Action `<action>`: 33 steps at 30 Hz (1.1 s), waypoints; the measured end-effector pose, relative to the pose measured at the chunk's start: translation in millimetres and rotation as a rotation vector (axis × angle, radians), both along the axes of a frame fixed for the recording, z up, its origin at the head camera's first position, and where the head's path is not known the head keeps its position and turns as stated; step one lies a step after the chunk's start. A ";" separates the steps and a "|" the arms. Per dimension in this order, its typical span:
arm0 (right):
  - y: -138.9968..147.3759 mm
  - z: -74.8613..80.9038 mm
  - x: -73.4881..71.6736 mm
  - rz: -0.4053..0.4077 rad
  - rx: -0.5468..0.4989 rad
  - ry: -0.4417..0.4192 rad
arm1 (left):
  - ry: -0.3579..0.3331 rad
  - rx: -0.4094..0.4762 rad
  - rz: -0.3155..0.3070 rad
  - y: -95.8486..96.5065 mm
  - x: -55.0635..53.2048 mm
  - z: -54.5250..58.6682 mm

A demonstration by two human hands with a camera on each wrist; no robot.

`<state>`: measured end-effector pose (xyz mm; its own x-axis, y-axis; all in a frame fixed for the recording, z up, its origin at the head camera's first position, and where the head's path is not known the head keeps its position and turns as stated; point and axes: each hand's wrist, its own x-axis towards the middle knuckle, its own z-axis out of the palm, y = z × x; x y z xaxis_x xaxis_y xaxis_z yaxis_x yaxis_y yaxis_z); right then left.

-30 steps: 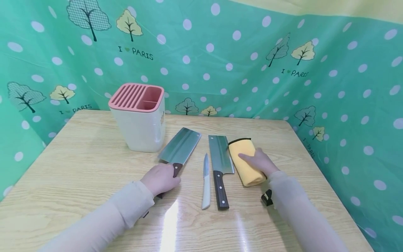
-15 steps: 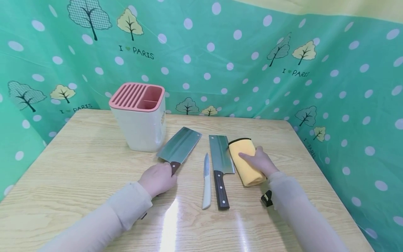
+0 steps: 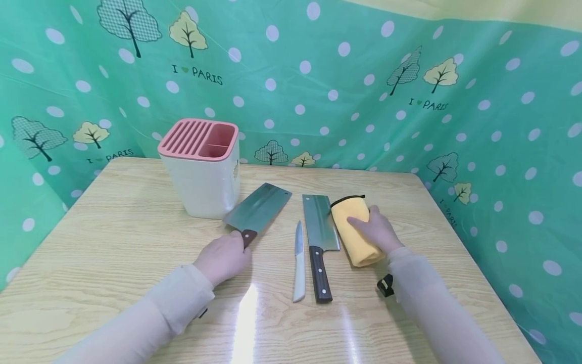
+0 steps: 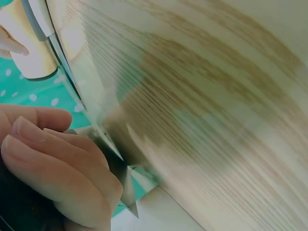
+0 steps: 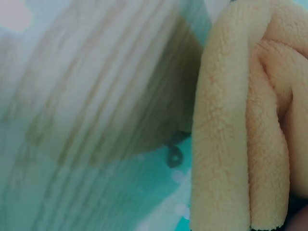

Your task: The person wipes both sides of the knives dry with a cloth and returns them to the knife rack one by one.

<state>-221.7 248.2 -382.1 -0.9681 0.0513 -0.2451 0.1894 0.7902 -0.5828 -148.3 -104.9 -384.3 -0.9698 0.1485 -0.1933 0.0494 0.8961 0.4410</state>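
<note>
My left hand (image 3: 223,259) grips a cleaver (image 3: 258,206) by its dark riveted handle. In the left wrist view its fingers (image 4: 72,168) curl round the handle, which they mostly hide. The wide blade points away, its near-left corner close to the base of the knife holder (image 3: 200,187). On the right, my right hand (image 3: 378,230) holds a folded yellow towel (image 3: 353,236) with a dark-edged far end, its thumb across the top. Thick towel folds (image 5: 221,125) fill the right side of the right wrist view.
Between the hands lie a second cleaver (image 3: 320,222) with a black handle and a small white-handled knife (image 3: 299,268), both pointing away. The holder is white with a pink slotted top. A green dotted curtain (image 3: 300,91) hangs behind the wooden table (image 3: 113,242).
My left hand has shifted slightly left and away from me, and the cleaver's near end has swung left with it. The towel has moved slightly away from me in my right hand.
</note>
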 end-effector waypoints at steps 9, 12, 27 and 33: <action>-0.2 5.1 -0.7 -0.018 -0.013 0.019 | 0.042 -0.023 -0.005 -7.8 1.2 -1.5; -0.1 6.8 -1.2 -0.028 -0.012 0.022 | 0.044 -0.043 0.001 -10.6 1.9 -2.1; -0.1 13.4 -0.4 -0.037 0.011 0.056 | 0.168 -0.092 -0.039 -19.9 7.6 -7.9; -3.2 16.9 1.0 -0.035 -0.020 0.060 | 0.165 -0.082 -0.042 -21.2 9.0 -9.8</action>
